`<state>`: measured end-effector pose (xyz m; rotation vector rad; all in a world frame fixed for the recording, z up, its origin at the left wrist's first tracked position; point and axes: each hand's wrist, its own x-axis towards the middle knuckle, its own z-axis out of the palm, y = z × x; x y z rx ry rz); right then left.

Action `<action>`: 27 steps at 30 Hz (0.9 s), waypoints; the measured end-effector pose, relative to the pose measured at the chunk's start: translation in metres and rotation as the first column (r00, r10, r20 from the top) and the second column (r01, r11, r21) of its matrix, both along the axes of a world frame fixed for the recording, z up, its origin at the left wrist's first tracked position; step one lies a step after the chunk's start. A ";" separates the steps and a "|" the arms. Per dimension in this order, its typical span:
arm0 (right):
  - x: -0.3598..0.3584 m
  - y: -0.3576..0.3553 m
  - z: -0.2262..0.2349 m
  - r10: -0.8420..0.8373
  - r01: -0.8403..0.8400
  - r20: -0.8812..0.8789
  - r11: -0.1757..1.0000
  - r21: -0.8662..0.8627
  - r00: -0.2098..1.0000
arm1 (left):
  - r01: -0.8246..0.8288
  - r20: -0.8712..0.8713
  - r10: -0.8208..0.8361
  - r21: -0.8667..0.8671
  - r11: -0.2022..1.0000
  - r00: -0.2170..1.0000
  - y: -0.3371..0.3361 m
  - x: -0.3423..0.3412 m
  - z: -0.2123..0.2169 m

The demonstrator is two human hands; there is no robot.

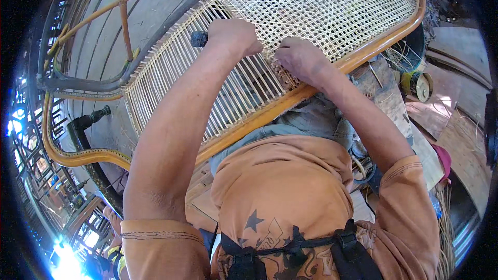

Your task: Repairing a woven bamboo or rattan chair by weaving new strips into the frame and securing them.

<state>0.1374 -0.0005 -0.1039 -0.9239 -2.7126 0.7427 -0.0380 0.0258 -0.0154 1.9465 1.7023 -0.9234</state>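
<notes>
Both hands (236, 33) (298, 57) on cane panel (321, 5), tape roll (421, 85) right.

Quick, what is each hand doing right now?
Left hand: closed around a dark tool handle.
Right hand: fingers curled on the woven cane; grip unclear.

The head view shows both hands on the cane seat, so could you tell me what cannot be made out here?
- Tool in the left hand: only a dark handle end shows; the fist hides the rest.
- Right hand: fingertips curl into the cane weave, so any strand held is too small to tell.
- Seat frame near edge: partly covered by both forearms.
</notes>
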 end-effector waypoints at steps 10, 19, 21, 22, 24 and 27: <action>-0.038 0.002 0.032 -0.243 0.304 0.367 0.945 -0.120 0.898 | -0.176 0.027 0.175 0.044 0.983 0.984 -0.004 -0.025 0.000; -0.028 -0.007 0.014 -0.326 0.332 0.111 0.942 -0.039 0.939 | -0.368 0.141 0.353 0.100 0.924 0.925 -0.019 -0.042 -0.023; -0.029 -0.003 0.013 -0.315 0.339 0.197 0.935 -0.103 0.929 | -0.451 0.222 0.419 0.119 0.885 0.881 -0.025 -0.046 -0.040; -0.025 -0.001 0.009 -0.330 0.355 0.202 0.930 -0.098 0.922 | -0.437 0.228 0.404 0.119 0.892 0.886 -0.028 -0.041 -0.041; -0.013 0.001 0.000 -0.306 0.311 0.054 0.937 -0.161 0.950 | -0.586 0.446 0.523 0.005 0.810 0.727 -0.035 -0.028 -0.041; -0.001 0.013 0.009 -0.411 0.360 -0.065 0.855 -0.372 0.909 | -0.672 0.602 0.550 -0.030 0.740 0.579 -0.051 -0.020 -0.048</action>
